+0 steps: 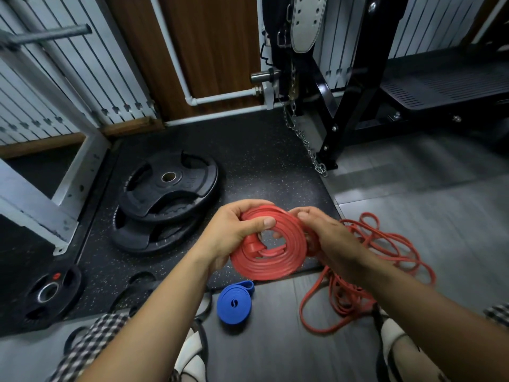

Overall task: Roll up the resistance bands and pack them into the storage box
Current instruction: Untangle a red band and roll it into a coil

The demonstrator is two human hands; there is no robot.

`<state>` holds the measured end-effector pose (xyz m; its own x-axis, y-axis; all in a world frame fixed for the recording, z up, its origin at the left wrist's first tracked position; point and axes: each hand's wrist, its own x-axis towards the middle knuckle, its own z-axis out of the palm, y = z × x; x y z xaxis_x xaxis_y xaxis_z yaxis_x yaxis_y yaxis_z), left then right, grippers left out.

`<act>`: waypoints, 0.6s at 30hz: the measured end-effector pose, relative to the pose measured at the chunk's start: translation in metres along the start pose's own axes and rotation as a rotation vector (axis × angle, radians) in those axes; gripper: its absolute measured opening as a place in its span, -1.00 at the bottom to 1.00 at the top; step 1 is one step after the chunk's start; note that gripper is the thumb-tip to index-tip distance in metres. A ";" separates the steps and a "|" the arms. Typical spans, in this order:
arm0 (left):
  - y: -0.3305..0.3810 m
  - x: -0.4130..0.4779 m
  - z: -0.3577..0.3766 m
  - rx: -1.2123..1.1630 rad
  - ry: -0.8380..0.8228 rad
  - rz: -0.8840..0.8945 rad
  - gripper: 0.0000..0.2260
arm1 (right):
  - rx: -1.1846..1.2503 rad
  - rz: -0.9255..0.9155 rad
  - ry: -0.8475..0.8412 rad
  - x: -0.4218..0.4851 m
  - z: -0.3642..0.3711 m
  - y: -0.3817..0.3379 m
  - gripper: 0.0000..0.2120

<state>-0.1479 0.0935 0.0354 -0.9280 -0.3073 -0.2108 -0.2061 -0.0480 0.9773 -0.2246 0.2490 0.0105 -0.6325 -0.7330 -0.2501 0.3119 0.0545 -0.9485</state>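
Note:
A wide red resistance band [271, 260], coiled into a flat spiral, is held up over the floor between both hands. My left hand [234, 232] grips its left rim, thumb across the top and fingers through the centre hole. My right hand [330, 238] pinches the coil's right edge. A blue band [234, 303] lies rolled on the floor just below the coil. A loose tangle of thin red bands [366, 274] sprawls on the floor under and to the right of my right forearm. No storage box is in view.
Two stacked black weight plates [168, 197] lie on the speckled rubber mat at left, a smaller plate [49, 293] nearer the lower left. A black rack leg with a hanging chain [308, 144] stands behind. A bench [440, 89] is at upper right.

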 end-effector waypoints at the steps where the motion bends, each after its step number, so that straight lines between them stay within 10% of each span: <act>1: -0.003 0.001 0.001 -0.032 0.010 -0.003 -0.77 | 0.019 -0.008 0.039 0.001 0.001 0.003 -0.86; 18: -0.232 0.048 0.031 -0.109 0.574 -0.368 -0.73 | 0.187 0.445 0.456 0.070 -0.019 0.191 -0.83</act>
<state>-0.1546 0.1195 -0.2019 -0.4859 -0.7061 -0.5151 -0.4159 -0.3316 0.8468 -0.2231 0.2212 -0.1919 -0.6385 -0.3051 -0.7066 0.7049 0.1368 -0.6960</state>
